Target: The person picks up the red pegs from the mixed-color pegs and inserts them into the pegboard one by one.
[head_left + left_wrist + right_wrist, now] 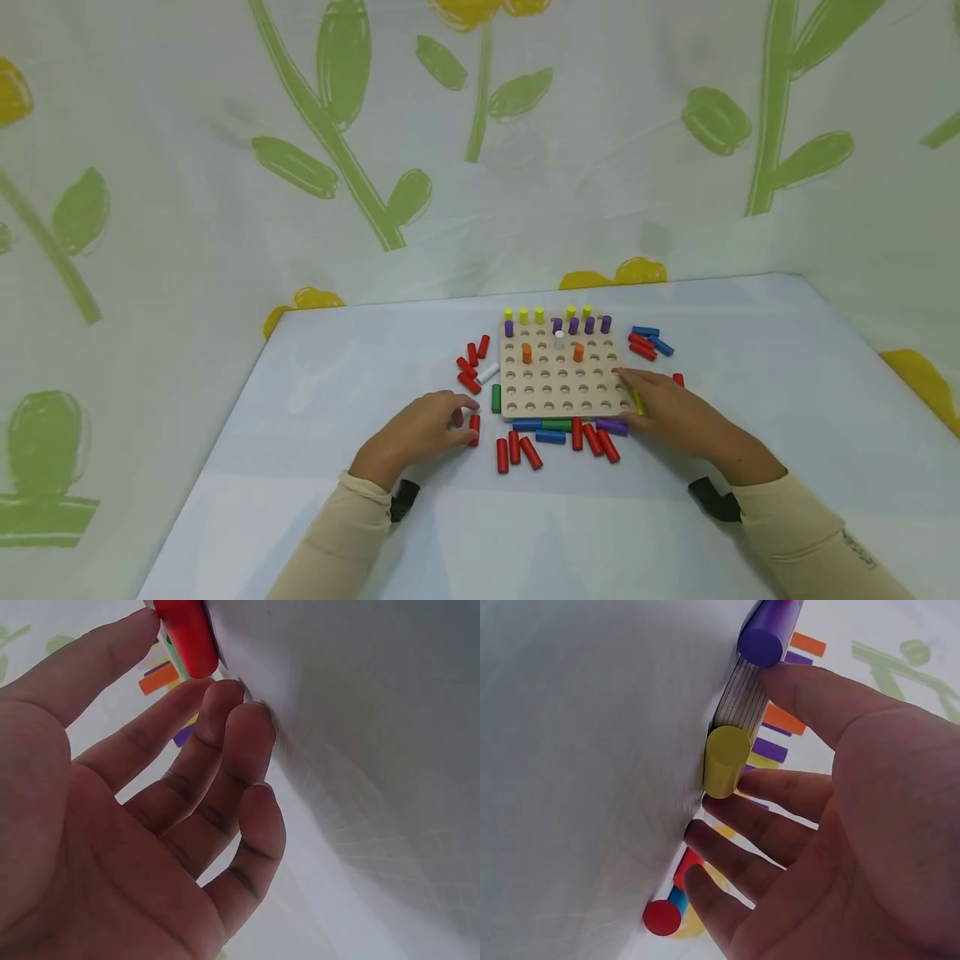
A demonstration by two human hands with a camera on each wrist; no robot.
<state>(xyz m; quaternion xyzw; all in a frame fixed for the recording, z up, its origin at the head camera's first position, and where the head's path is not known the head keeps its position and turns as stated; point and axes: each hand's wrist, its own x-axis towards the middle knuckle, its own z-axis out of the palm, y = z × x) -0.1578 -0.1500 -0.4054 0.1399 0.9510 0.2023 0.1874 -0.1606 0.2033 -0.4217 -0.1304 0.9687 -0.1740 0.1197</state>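
Observation:
A pale wooden pegboard (555,387) lies on the table, with yellow, purple, orange and white pegs standing in its holes. My left hand (423,425) is left of the board, thumb and fingers spread apart beside a red peg (475,430). In the left wrist view the thumb tip is at that red peg (187,637); whether it touches cannot be told. My right hand (675,412) rests by the board's right edge with its fingers extended. A yellow peg (727,761) lies between its thumb and fingers, close to the index fingertip. The thumb tip is beside a purple peg (765,641).
Several red pegs (502,456) lie in front of the board, with blue pegs (551,437) and a green peg (557,425). More red pegs and a white peg (488,372) are on its left. Red and blue pegs (661,345) lie at the right.

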